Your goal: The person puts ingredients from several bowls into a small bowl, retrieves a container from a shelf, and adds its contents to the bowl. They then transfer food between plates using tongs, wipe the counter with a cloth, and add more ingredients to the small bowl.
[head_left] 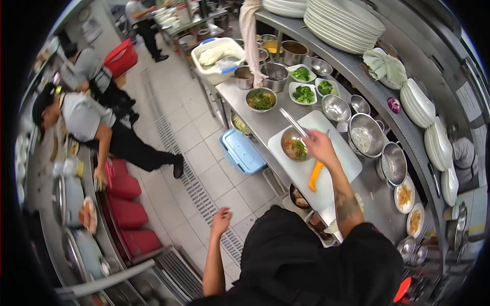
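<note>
My right hand (320, 147) is closed around metal tongs (294, 123), over the edge of a steel bowl (289, 137). Inside that bowl lies a mix of chopped green herbs and orange-brown food (296, 150). The bowl stands on a white cutting board (319, 123). An orange handle (315, 177) lies on the board beside my right forearm; what it belongs to is not clear. My left hand (221, 221) hangs over the tiled floor, fingers loosely bent and apart, with nothing seen in it.
Bowls of broccoli (304, 94), a bowl of chopped greens (261, 100) and steel colanders (366, 134) surround the board. Stacked plates (344, 23) fill the shelf above. A blue-lidded bin (245, 149) sits below the counter. One co-worker (117, 127) bends at the left counter; others stand beyond.
</note>
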`<state>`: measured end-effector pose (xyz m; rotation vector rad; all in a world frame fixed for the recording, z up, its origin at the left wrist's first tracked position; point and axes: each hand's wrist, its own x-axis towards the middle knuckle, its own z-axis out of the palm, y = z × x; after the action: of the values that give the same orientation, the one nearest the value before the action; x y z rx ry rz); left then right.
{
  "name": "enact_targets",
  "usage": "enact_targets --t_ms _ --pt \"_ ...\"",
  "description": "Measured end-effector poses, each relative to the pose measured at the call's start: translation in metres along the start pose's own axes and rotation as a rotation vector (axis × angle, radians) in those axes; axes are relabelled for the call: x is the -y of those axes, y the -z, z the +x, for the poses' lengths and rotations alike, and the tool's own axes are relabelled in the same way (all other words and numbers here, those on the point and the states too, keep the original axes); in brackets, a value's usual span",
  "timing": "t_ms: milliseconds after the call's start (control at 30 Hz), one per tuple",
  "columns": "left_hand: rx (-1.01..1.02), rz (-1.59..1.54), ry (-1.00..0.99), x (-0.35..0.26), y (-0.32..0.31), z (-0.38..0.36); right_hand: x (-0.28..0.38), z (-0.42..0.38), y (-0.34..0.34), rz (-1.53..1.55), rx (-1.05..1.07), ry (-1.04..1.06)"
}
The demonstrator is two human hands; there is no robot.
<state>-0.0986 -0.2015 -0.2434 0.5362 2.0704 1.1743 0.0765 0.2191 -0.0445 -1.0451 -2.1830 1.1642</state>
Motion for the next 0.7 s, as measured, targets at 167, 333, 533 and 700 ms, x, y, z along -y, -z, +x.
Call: enact_targets --t_ms 167,333,533,700 --pt "-0.354 -0.11 0.281 0.095 0.102 -0.011 0.06 0.162 -0.019 -0.383 -0.083 -0.006" --pt "-0.257 0.119 0.478 0.067 0.144 0.004 0.038 0.309 -0.059 -0.577 -0.114 -0.137" --pt "-0.077 0.452 -0.133 -0.18 0.188 0.122 0.065 0.32 -0.076 -0.396 -0.272 -0.121" --pt "0.295 0.771 -1.14 -0.491 0.165 0.128 0.053 0.252 -0.062 -0.413 -0.233 -0.164"
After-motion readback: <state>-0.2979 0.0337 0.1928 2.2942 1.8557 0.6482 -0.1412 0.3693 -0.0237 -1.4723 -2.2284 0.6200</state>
